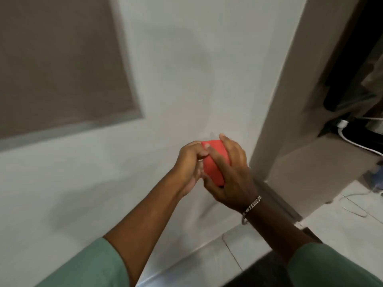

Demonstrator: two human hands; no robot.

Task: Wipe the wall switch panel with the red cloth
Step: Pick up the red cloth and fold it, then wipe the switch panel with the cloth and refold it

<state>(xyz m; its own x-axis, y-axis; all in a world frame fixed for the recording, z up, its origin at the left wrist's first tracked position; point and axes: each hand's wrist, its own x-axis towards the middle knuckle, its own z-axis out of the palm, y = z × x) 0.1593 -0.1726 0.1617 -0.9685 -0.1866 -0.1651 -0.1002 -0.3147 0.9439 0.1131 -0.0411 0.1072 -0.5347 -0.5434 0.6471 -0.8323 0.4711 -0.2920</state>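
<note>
The red cloth (214,162) is bunched into a compact wad between both hands, in front of the white wall. My right hand (232,177), with a silver chain bracelet on its wrist, wraps over the cloth from the right, fingers curled around it. On the cloth's left edge, my left hand (189,164) pinches it with thumb and fingers. No wall switch panel shows in the head view. The frame is blurred by motion.
A brownish framed panel (60,65) fills the upper left of the white wall (186,69). A beige door frame (290,90) stands right of the hands, with a dark room, a white plug and cable (352,141) beyond. Light floor tiles (259,245) lie below.
</note>
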